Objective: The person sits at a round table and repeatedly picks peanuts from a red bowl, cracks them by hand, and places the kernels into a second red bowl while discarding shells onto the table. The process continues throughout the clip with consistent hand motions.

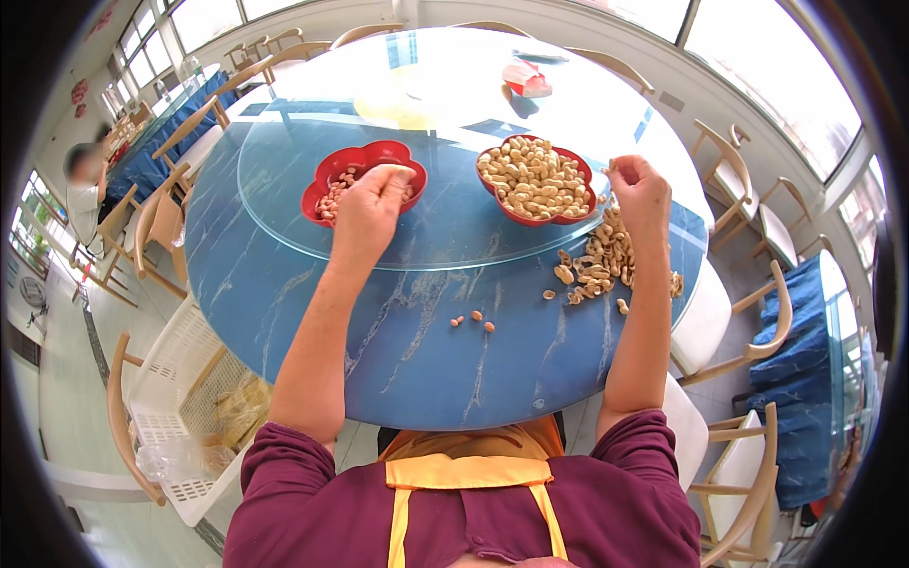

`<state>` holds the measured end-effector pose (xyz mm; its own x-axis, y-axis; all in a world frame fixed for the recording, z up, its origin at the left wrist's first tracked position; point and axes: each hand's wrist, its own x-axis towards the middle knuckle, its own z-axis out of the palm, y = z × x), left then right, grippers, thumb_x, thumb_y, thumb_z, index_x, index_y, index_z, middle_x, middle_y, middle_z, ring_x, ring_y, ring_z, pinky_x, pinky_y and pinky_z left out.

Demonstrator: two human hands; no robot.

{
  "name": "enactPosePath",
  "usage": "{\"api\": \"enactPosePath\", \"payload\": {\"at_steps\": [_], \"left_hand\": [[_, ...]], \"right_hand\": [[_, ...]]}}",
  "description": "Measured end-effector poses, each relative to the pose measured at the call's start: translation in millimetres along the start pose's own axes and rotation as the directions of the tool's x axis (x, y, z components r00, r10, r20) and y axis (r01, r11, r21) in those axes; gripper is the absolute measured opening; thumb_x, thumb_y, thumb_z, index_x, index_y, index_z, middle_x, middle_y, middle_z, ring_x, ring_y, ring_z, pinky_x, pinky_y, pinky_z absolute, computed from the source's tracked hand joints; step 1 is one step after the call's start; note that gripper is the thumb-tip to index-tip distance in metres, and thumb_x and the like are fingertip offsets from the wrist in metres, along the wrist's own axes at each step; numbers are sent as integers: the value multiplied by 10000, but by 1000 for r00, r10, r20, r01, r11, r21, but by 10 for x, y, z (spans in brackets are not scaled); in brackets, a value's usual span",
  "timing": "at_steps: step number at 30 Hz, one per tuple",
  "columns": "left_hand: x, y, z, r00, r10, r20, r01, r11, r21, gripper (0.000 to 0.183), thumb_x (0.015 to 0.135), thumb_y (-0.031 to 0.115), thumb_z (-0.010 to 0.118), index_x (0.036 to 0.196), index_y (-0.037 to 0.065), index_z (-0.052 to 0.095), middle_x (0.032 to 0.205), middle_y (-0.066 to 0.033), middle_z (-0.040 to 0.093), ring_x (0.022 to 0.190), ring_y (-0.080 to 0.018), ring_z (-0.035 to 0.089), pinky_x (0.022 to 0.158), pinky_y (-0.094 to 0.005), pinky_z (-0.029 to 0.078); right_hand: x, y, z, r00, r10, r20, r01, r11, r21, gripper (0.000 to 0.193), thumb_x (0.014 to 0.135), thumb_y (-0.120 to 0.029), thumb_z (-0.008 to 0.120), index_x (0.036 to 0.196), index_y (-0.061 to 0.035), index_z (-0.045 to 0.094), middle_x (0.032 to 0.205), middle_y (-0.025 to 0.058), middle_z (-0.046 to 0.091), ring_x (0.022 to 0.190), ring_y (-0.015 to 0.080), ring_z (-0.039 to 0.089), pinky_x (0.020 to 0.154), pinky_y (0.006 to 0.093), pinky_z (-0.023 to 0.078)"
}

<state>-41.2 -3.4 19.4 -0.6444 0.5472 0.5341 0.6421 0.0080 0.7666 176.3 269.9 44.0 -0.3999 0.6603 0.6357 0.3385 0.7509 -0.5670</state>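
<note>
My left hand (377, 201) is over the near right part of a red flower-shaped bowl (314, 201), its fingers pinched together; what they hold, if anything, is hidden. Shelled peanut kernels (331, 197) lie in that bowl. A second red bowl (530, 221), to the right, is heaped with unshelled peanuts (532, 178). Just right of it is my right hand (644, 194), thumb and fingers closed in a pinch, with whatever is between them too small to make out. Below that hand spreads a pile of broken peanut shells (606, 256).
Both bowls stand on a round glass turntable (445, 248) on a blue marbled table (417, 360). Several loose kernels (476, 315) lie near the front. A red-and-white packet (526, 79) sits far back. Chairs (757, 331) surround the table; a white crate (175, 407) stands at left. A person (85, 189) is far left.
</note>
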Motion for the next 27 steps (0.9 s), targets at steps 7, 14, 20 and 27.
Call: {"api": "enactPosePath", "payload": {"at_steps": [7, 14, 20, 27], "left_hand": [[47, -300, -68, 946, 324, -26, -260, 803, 535, 212, 862, 250, 706, 837, 41, 732, 867, -80, 708, 868, -258, 642, 795, -401, 489], [-35, -233, -30, 929, 352, 113, -347, 722, 599, 152, 690, 193, 808, 785, 83, 763, 949, -15, 685, 1035, -237, 582, 903, -402, 434], [-140, -40, -156, 954, 240, 181, -294, 622, 726, 88, 702, 86, 740, 785, 96, 768, 1053, -18, 671, 1159, -256, 527, 1016, -426, 368], [-209, 126, -373, 986, -20, 163, -142, 398, 907, 150, 805, 126, 632, 824, 138, 780, 1177, -78, 644, 1257, -271, 465, 1132, -451, 269]], "right_hand": [[42, 265, -6, 975, 203, 91, -133, 858, -496, 160, 862, -137, 648, 980, -73, 734, 978, 107, 715, 1021, 279, 633, 883, 393, 504], [-133, -168, 363, 949, -238, 205, 238, 971, 21, 106, 805, -141, 702, 862, -73, 760, 986, 82, 705, 1027, 276, 618, 909, 396, 494], [-218, -310, 445, 888, -296, 350, 314, 949, 7, 101, 766, -173, 724, 822, -105, 773, 976, 53, 692, 1050, 282, 591, 923, 400, 475], [-202, -440, 454, 821, -225, 524, 329, 938, -113, 98, 753, -178, 727, 812, -121, 780, 1011, 38, 677, 1089, 282, 560, 953, 411, 449]]}}
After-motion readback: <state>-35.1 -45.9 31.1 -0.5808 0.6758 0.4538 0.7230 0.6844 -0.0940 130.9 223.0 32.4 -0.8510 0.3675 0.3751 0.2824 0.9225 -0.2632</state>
